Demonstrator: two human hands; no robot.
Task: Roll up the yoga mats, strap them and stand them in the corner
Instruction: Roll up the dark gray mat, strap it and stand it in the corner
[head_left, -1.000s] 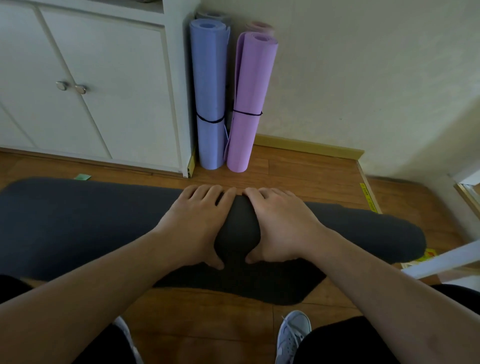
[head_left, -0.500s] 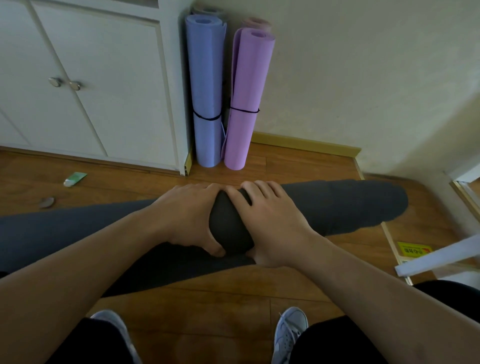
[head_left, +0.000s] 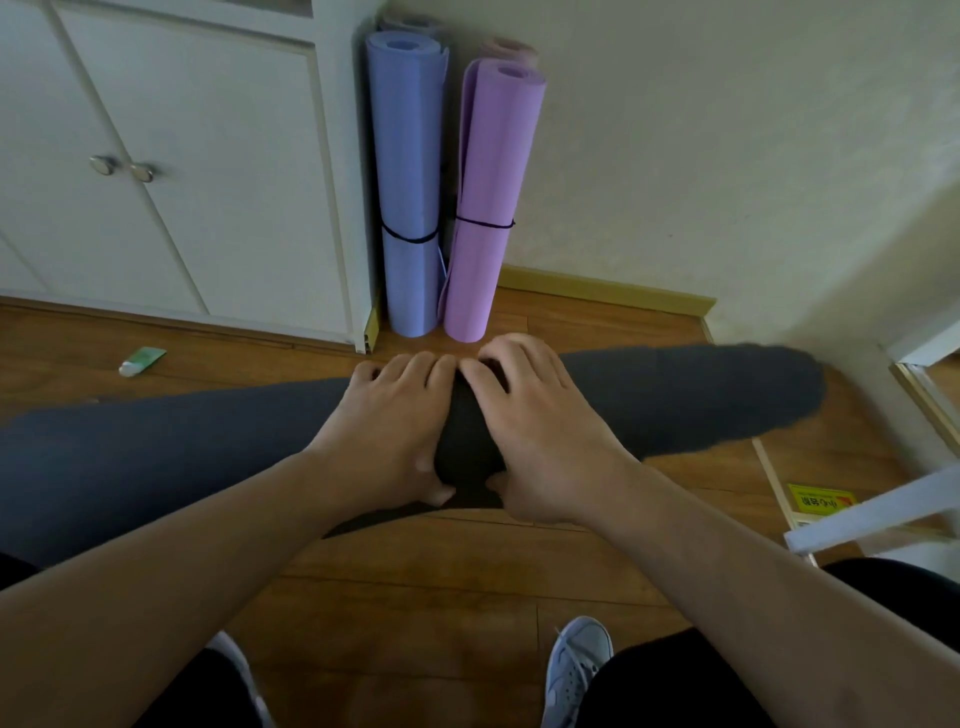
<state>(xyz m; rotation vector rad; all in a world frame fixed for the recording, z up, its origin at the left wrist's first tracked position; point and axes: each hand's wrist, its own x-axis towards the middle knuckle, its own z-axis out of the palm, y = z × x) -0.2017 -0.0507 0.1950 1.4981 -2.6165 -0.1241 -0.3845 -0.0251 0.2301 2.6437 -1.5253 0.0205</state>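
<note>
Your left hand (head_left: 392, 434) and right hand (head_left: 540, 436) clamp side by side on the dark rolled mat (head_left: 675, 400) lying across the floor (head_left: 467, 582), near the strapped blue mat (head_left: 410, 192) and purple mat (head_left: 485, 208) in the corner.

Head camera looks steeply down, close over the floor (head_left: 467, 597).

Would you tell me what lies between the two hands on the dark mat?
In the head view, only the dark mat's rolled surface shows between the left hand and right hand.
</note>
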